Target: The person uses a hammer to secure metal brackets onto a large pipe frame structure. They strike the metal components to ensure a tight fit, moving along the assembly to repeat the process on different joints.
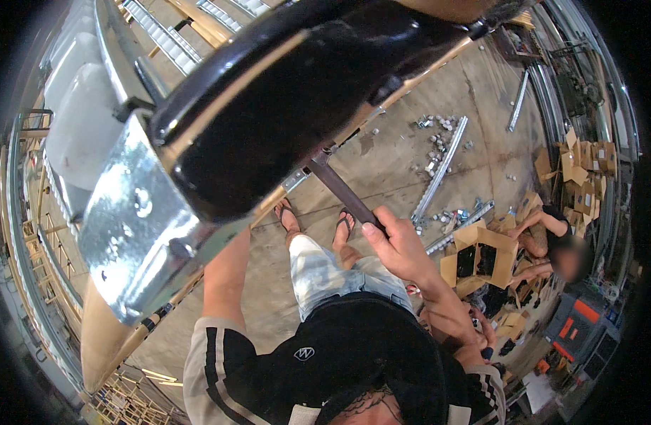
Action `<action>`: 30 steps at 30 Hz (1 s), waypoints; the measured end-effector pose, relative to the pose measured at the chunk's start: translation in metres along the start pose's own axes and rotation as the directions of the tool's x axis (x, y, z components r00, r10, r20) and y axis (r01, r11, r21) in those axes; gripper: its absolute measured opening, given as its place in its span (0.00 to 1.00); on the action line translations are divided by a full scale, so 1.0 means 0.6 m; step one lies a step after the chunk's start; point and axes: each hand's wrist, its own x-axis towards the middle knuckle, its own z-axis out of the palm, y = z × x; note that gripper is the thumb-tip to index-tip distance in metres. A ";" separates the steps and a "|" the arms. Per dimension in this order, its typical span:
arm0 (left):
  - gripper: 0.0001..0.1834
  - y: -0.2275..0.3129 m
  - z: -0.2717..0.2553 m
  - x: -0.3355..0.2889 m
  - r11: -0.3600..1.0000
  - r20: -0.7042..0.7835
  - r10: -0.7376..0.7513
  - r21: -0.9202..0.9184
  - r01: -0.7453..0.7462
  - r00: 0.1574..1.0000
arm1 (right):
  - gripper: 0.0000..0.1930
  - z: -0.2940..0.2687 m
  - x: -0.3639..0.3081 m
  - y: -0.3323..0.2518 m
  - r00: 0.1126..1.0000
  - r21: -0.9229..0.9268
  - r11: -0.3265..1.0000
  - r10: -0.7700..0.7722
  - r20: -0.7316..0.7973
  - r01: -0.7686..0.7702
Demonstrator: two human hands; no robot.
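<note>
My right hand (398,244) is closed round the dark brown handle (343,190) of a tool. The handle slants up and left to a tan rail (272,200) with metal fittings. The tool's head is mostly hidden there, so its kind does not show. My left forearm (226,273) reaches up behind a shiny silver metal bracket (138,227), which hides the left hand and its fingers. Very close, a glossy black rounded part (269,106) slants across the upper view and meets the bracket.
On the concrete floor lie metal rails (441,168) and scattered small fittings (433,152). At right, a person (545,234) crouches by an open cardboard box (479,258); near them is a grey and orange case (577,327). Roller tracks (162,35) stand at upper left.
</note>
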 end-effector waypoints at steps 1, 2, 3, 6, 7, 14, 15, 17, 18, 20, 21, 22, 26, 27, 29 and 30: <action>0.18 0.002 0.001 -0.001 1.000 0.002 0.003 0.003 -0.003 1.000 | 0.14 0.000 0.000 -0.004 1.000 -0.009 1.000 -0.008 -0.002 0.008; 0.17 0.004 0.002 -0.002 1.000 0.004 0.006 0.006 -0.006 1.000 | 0.14 0.001 -0.001 -0.006 1.000 -0.018 1.000 -0.016 -0.003 0.016; 0.16 0.006 0.001 -0.002 1.000 0.006 0.008 0.009 -0.008 1.000 | 0.14 0.005 -0.002 -0.003 0.999 -0.088 0.995 -0.051 -0.009 0.050; 0.15 -0.016 0.016 0.006 0.999 -0.022 -0.038 0.005 0.038 0.999 | 0.14 0.024 -0.011 0.039 0.997 -0.280 0.958 -0.075 -0.027 0.064; 0.14 -0.007 0.010 0.004 1.000 -0.030 -0.024 0.012 0.024 0.999 | 0.14 0.036 -0.008 0.049 0.998 -0.312 0.948 -0.062 -0.003 0.058; 0.15 -0.010 -0.016 0.022 1.000 0.013 0.007 0.008 -0.007 1.000 | 0.16 0.064 -0.012 0.030 0.972 -0.245 0.946 -0.229 -0.052 0.210; 0.15 -0.004 -0.015 0.015 1.000 0.079 0.005 0.017 -0.007 0.997 | 0.16 0.066 -0.012 0.034 0.974 -0.288 0.937 -0.220 -0.053 0.196; 0.16 -0.006 -0.006 0.007 1.000 0.107 0.004 0.010 -0.005 0.994 | 0.16 0.076 -0.012 0.055 0.978 -0.371 0.914 -0.200 -0.056 0.165; 0.17 -0.009 -0.003 0.008 1.000 0.064 0.015 -0.005 -0.014 0.998 | 0.16 0.078 -0.012 0.060 0.981 -0.364 0.919 -0.185 -0.055 0.153; 0.17 -0.012 -0.003 0.011 0.999 0.016 0.027 -0.023 -0.027 0.999 | 0.16 0.080 -0.013 0.070 0.988 -0.348 0.929 -0.148 -0.049 0.122; 0.18 -0.011 -0.002 0.014 0.999 0.013 0.034 -0.026 -0.033 0.999 | 0.16 0.080 -0.013 0.066 0.985 -0.345 0.929 -0.162 -0.057 0.133; 0.18 -0.013 -0.003 0.014 0.999 0.006 0.035 -0.028 -0.035 0.999 | 0.16 0.080 -0.015 0.059 0.983 -0.340 0.930 -0.171 -0.062 0.141; 0.18 -0.013 -0.017 0.014 0.999 0.064 0.018 -0.039 -0.015 0.998 | 0.16 0.077 -0.025 0.040 0.966 -0.322 0.920 -0.254 -0.058 0.222; 0.18 -0.019 -0.021 0.015 0.997 0.066 0.054 -0.053 -0.050 0.996 | 0.16 0.079 -0.025 0.042 0.968 -0.338 0.917 -0.244 -0.058 0.211; 0.19 -0.017 -0.008 0.005 0.995 0.048 0.081 -0.065 -0.078 0.996 | 0.16 0.080 -0.026 0.047 0.973 -0.379 0.908 -0.221 -0.068 0.180; 0.19 -0.016 -0.001 -0.004 0.996 0.022 0.074 -0.059 -0.073 0.997 | 0.16 0.080 -0.025 0.051 0.982 -0.363 0.921 -0.176 -0.072 0.139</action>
